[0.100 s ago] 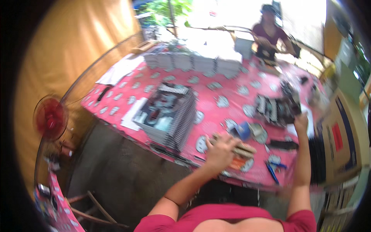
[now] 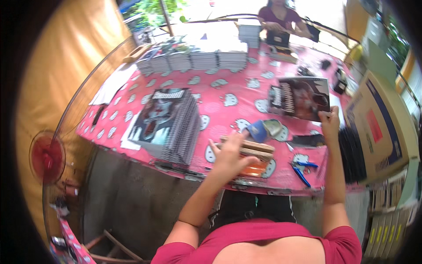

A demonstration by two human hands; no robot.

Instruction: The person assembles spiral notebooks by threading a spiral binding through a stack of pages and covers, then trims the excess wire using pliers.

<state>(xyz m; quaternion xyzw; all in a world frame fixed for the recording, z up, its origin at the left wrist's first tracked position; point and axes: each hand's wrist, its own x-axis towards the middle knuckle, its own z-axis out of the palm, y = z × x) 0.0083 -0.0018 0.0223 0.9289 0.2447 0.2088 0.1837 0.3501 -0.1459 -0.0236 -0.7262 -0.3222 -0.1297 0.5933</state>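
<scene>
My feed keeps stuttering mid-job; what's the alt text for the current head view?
A person's right hand holds a dark, rectangular printed cover over a pink patterned tablecloth; the left hand is at a brown wooden block. A stack of dark spiral-bound notebooks stands to the left, with blue-handled pliers at the right.

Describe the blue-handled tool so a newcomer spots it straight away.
On the pink patterned table, look along the near edge between the person's left hand and right forearm. To the right of the orange item lies the blue-handled tool. Two slim handles splayed apart distinguish it from the rounded blue object farther up and the flat black piece just beyond it.
</scene>
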